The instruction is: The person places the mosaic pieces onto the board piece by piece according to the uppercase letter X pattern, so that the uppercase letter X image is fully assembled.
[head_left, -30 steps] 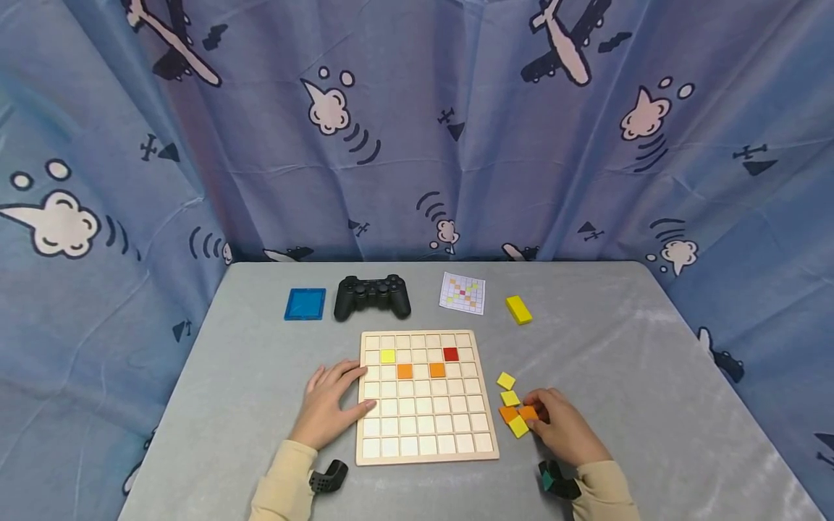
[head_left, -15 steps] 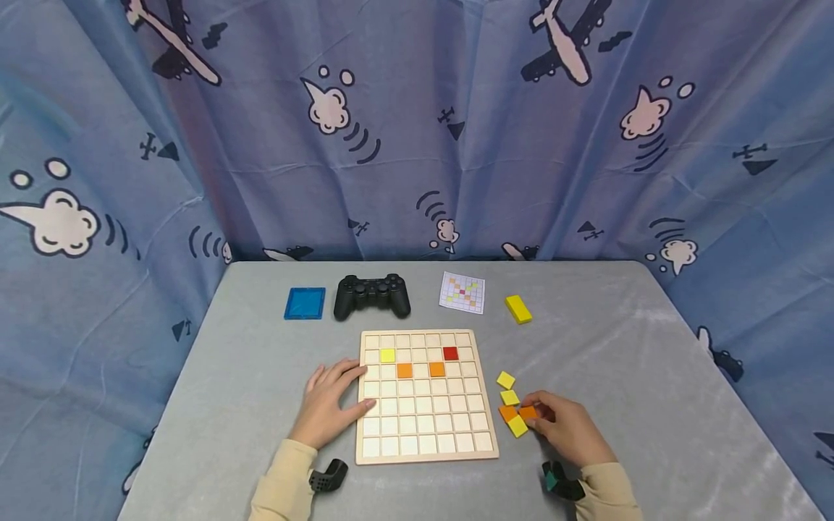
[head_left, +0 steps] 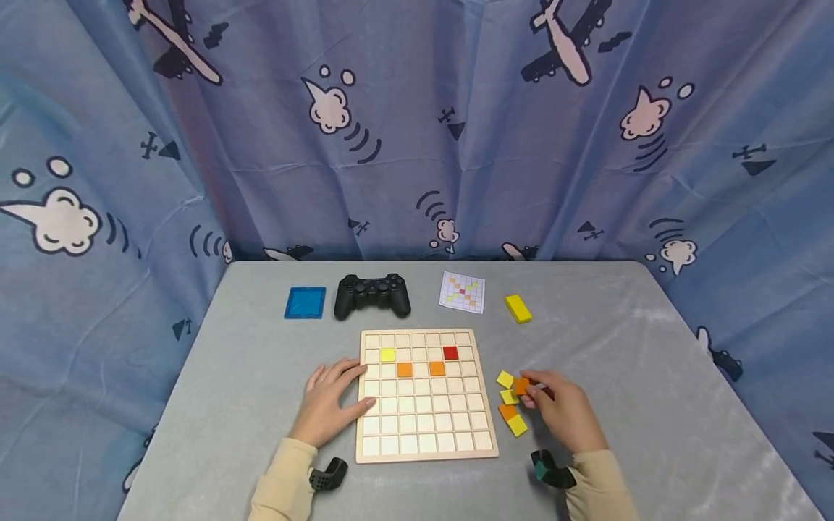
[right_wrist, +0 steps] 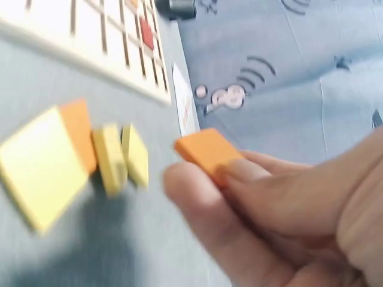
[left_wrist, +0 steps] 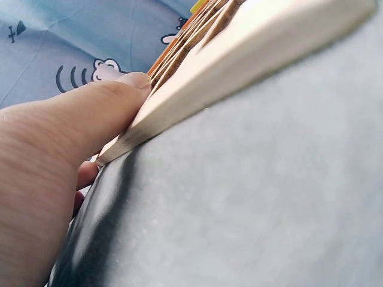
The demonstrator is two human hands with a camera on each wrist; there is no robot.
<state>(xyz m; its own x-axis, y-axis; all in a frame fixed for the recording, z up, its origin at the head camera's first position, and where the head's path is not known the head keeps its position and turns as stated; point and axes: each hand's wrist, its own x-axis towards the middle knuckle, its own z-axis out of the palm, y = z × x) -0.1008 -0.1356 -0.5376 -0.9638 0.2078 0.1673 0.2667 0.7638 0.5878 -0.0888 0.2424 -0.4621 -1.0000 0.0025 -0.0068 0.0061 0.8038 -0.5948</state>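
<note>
My right hand pinches an orange square tile between thumb and fingers, lifted off the table. Below and beside it lie several loose tiles: a yellow one, a second yellow one, an orange one and another yellow one. My left hand rests with spread fingers at the left edge of a wooden grid board, its thumb on the rim. The board's cells hold one yellow tile, one red tile and two orange tiles.
Behind the board lie a blue square frame, a black game controller, a printed grid card with coloured squares, and a yellow block. A patterned blue curtain hangs around the grey table.
My right hand has picked up the orange tile from the loose group and moved slightly away from me, over the yellow tiles. The left hand stays in place on the board.
</note>
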